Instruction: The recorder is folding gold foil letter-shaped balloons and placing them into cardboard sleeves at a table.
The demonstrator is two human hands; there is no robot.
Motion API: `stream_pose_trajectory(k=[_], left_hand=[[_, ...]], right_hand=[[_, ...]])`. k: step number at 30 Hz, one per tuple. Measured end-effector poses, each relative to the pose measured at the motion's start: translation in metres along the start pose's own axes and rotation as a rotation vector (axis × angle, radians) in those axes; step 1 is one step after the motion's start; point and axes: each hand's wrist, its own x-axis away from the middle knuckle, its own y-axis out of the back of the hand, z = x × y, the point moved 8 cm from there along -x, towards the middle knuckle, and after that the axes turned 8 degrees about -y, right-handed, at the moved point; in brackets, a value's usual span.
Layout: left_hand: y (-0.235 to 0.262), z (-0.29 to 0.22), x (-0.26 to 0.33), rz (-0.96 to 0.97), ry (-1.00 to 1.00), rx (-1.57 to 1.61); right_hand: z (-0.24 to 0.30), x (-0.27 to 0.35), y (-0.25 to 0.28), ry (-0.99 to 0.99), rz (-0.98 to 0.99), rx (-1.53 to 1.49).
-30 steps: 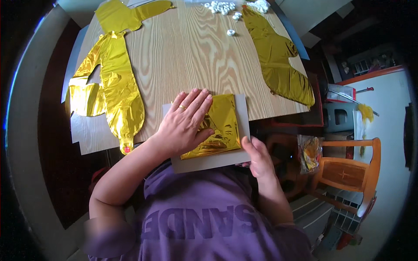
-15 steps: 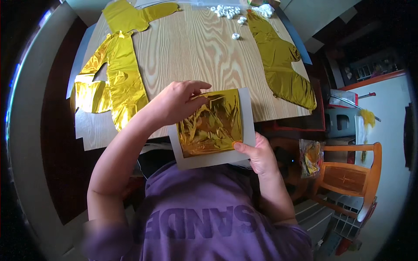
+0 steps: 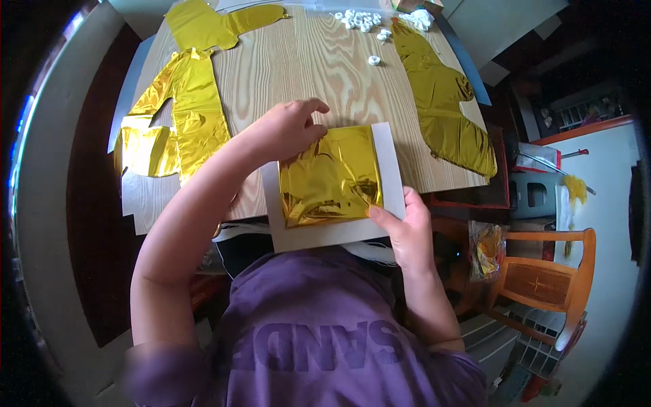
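Above my lap, at the table's near edge, a white card (image 3: 392, 163) carries a folded, shiny gold foil balloon (image 3: 329, 176). My right hand (image 3: 405, 227) grips the card by its lower right side, its thumb pressing on a corner of the foil and its other fingers mostly hidden underneath. At the far left corner of the foil is my left hand (image 3: 288, 130). Its index finger and thumb are bent and apart, the thumb at the foil's far edge, and the remaining fingers are partly hidden.
Flat gold foil balloons lie on the wooden table (image 3: 291, 68): one at left (image 3: 196, 108), one at far left (image 3: 200, 24), one at right (image 3: 437, 102). White ribbon rolls (image 3: 359, 20) cluster at the back. A wooden chair (image 3: 542, 281) stands at right.
The card and foil have moved slightly away from my body and the foil looks flatter. My left hand has shifted up and right toward the foil's far edge. The right hand keeps its hold.
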Motion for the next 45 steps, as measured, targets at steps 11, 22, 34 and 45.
stream_pose_trajectory(k=[11,22,34,45], left_hand=[[-0.007,-0.04,0.022,-0.237,-0.17,-0.695],[-0.054,-0.032,0.061,-0.075,-0.156,-0.503],[-0.058,-0.02,0.068,-0.113,-0.193,-0.567],[-0.052,-0.016,0.072,-0.14,-0.189,-0.494]], right_hand=[[0.044,-0.01,-0.028,0.286,-0.143,0.439],[0.04,-0.015,-0.029,0.227,-0.165,0.635],[0.103,-0.014,-0.094,0.785,0.118,0.91],[0.041,-0.065,-0.11,0.641,0.138,1.308]])
